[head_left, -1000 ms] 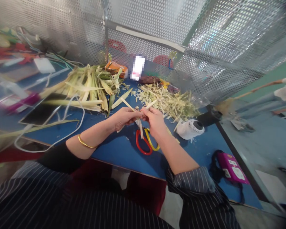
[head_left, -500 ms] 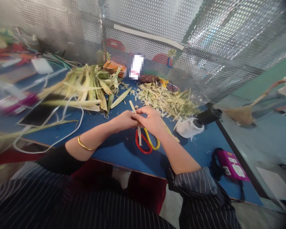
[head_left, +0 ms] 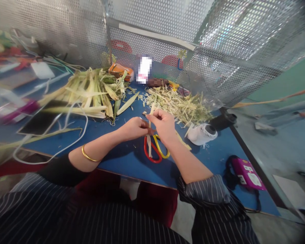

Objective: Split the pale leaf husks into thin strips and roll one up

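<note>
My left hand [head_left: 136,128] is closed on a pale, narrow strip of dried husk [head_left: 153,109], which stands up above the fingers and hangs below them. Close beside it, my right hand [head_left: 164,124] is pinched, with a tiny light scrap [head_left: 144,113] at its fingertips. Directly below both hands lie scissors [head_left: 153,160] with one red and one yellow handle loop; their blades are hidden. A heap of shredded husk strips [head_left: 178,103] sits just beyond my right hand. To the left is a pile of whole husks [head_left: 91,89].
A cone of white thread [head_left: 202,134] and a black cylinder [head_left: 223,121] stand at the right. A magenta box [head_left: 247,174] with a strap lies near the right edge. A lit phone [head_left: 144,69] leans at the back before a perforated metal screen [head_left: 152,44]. A white cable [head_left: 85,127] loops at left.
My right hand has drawn slightly up and away from my left, and its fingers now pinch a small scrap. The strip has shifted a little to the right and stands more upright.
</note>
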Demonstrator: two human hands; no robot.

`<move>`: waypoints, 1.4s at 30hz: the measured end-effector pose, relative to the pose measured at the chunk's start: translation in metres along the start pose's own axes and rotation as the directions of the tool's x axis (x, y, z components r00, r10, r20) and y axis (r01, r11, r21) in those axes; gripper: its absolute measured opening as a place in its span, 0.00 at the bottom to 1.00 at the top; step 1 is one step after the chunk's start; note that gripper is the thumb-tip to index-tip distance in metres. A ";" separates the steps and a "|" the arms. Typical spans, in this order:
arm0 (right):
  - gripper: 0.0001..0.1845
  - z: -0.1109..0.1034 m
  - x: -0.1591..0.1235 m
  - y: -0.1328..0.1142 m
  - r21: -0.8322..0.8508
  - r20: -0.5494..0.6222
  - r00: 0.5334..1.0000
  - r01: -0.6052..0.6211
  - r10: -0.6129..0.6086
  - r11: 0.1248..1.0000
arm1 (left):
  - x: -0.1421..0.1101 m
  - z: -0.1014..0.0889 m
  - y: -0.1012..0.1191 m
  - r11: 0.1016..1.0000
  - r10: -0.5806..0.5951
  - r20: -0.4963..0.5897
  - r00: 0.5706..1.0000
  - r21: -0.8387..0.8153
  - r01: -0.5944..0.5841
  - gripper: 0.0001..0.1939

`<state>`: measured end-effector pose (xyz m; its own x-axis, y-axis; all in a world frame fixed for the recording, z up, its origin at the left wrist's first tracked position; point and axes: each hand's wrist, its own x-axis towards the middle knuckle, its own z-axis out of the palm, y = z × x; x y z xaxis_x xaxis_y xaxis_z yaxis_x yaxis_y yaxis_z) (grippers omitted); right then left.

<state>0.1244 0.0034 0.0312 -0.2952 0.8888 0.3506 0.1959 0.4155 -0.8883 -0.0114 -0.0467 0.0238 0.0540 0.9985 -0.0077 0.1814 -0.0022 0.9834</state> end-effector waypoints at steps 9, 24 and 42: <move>0.13 -0.010 0.010 0.014 -0.136 -0.158 0.977 0.119 -0.140 0.983 | 0.000 0.000 0.003 0.996 -0.075 0.072 0.995 -0.036 0.078 0.09; 0.14 -0.006 0.012 0.019 0.377 0.219 0.931 -0.357 0.292 0.855 | 0.004 -0.001 0.002 0.940 -0.178 0.033 0.983 -0.290 0.180 0.10; 0.11 0.012 -0.012 0.013 -0.384 0.059 0.973 0.230 -0.225 0.894 | 0.011 -0.002 0.000 0.705 -0.122 -0.178 0.976 -0.708 -0.041 0.08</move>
<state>0.1198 -0.0043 0.0117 -0.3867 0.7596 0.5230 0.4660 0.6503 -0.6000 -0.0128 -0.0359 0.0244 -0.1444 0.9850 -0.0950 -0.5700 -0.0043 0.8217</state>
